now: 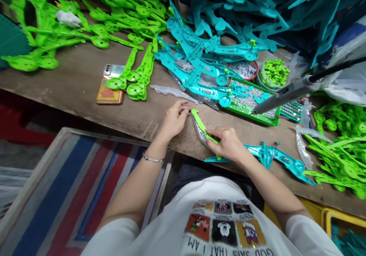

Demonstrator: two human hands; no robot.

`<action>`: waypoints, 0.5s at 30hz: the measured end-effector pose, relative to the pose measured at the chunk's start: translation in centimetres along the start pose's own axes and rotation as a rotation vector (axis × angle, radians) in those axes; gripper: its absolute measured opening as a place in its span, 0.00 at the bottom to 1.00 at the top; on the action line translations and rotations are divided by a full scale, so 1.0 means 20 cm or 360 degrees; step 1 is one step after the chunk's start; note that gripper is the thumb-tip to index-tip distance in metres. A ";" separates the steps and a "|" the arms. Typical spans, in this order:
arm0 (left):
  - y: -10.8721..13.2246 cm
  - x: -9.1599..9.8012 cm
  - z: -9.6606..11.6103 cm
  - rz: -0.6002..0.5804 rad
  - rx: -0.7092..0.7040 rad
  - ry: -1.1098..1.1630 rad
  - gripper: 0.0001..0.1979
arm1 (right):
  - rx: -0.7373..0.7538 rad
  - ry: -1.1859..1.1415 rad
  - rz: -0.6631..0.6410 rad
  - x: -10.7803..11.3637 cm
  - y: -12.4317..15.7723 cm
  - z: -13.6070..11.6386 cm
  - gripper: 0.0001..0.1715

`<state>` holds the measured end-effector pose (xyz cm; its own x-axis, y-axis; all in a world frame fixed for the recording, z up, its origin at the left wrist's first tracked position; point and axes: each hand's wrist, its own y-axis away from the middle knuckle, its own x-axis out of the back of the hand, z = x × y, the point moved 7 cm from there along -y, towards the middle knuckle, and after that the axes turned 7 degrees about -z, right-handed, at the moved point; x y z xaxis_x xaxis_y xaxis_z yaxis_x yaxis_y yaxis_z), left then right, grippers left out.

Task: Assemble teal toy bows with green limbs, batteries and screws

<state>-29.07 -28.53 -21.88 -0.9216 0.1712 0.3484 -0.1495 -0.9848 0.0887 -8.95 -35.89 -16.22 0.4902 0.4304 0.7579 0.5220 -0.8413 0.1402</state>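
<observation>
in the head view, the right hand [227, 141] grips a lime-green plastic strip [201, 123] between thumb and bent fingers, near the front edge of the workbench [143, 120]. a clear plastic piece [200, 134] lies along the strip's left side. the left hand [175, 119] is at the strip's far end, fingers loosely bent and thumb close to the forefinger; i cannot tell whether it touches the strip or has hold of anything.

a teal plastic frame [265, 155] lies along the front edge, partly hidden by the right hand and forearm. farther back, a grey electric screwdriver [281, 95] slants above a green tray [276, 122] of small metal parts. other teal frames [197, 63] overlap the tray's left end. a clear strip [171, 92] lies beyond the left hand. to its left, lime-green arms [137, 90] partly cover a phone [110, 95]. more lime-green parts are heaped at the back left corner [100, 31] and at the right end [343, 149] of the workbench.
</observation>
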 end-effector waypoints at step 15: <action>-0.08 -0.01 -0.06 0.0045 0.0100 -0.0017 0.25 | -0.0071 -0.0009 -0.0108 -0.01 -0.01 0.01 0.20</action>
<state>-29.10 -27.09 -23.22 -0.9212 0.1443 0.3613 -0.1006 -0.9855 0.1370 -8.93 -35.70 -16.55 0.4584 0.4888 0.7422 0.5228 -0.8237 0.2196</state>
